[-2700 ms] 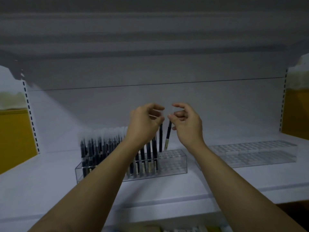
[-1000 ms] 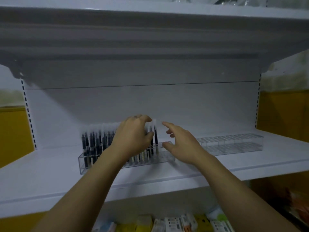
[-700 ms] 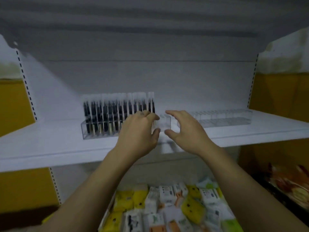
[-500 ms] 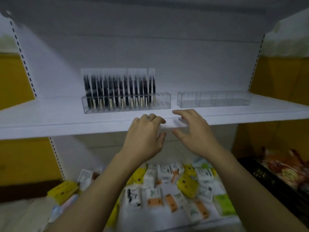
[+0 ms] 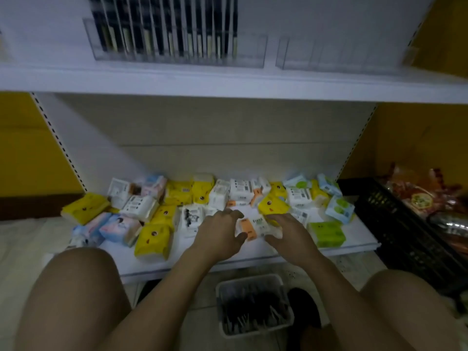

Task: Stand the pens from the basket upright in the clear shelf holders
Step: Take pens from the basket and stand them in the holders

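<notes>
A: Head view: left hand (image 5: 220, 234) and right hand (image 5: 288, 233), loose-fingered and empty, hang over the tissue packs (image 5: 152, 239).
B: Lower them to the basket (image 5: 249, 279) on the floor (image 5: 200, 323) below; pinch one of its pens (image 5: 253, 310) near the top.
A: The left holder (image 5: 249, 50) on the white shelf (image 5: 228, 83) has free slots rightward.

No text can be read. Orange pack (image 5: 247, 228): green scrawl on its white half, too blurred to read. White packs (image 5: 240, 190) behind it: black label blocks with fine print, illegible. Yellow packs (image 5: 152, 239) left of it: small dark marks, no letters made out. Pens (image 5: 162, 29) far above it: pale bands, nothing legible.
</notes>
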A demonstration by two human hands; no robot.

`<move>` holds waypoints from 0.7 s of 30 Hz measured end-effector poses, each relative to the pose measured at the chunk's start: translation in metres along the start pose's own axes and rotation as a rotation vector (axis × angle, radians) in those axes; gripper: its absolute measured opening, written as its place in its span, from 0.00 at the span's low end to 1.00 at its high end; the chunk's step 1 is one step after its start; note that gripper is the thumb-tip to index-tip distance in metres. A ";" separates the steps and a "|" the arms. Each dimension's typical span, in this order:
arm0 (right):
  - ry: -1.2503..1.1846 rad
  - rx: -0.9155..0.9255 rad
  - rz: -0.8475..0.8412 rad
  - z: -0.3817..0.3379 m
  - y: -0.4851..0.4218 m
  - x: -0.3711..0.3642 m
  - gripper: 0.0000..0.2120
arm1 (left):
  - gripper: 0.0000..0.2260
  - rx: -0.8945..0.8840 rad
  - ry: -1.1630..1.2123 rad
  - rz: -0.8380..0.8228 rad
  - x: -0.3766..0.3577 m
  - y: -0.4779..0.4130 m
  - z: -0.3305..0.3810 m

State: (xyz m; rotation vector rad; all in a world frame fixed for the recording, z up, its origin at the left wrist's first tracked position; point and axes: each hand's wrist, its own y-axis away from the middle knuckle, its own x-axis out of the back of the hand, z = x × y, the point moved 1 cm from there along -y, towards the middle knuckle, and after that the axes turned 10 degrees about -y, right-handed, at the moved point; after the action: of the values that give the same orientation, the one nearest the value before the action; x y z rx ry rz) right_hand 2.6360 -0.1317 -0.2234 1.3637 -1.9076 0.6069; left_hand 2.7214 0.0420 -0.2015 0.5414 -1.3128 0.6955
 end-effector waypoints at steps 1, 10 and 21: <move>-0.007 -0.032 -0.024 0.012 0.003 -0.011 0.27 | 0.23 0.008 0.020 -0.040 -0.016 0.003 -0.003; -0.029 -0.243 -0.304 0.065 0.024 -0.077 0.15 | 0.13 0.066 0.238 -0.401 -0.125 0.028 -0.010; 0.121 -0.615 -0.495 0.138 0.041 -0.100 0.15 | 0.19 0.145 0.218 -0.685 -0.196 0.025 -0.021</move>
State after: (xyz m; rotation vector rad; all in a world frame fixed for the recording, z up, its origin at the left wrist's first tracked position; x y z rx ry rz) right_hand 2.5791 -0.1556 -0.3877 1.2709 -1.4053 -0.1366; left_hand 2.6960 0.0446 -0.3983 0.9447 -0.7967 0.2649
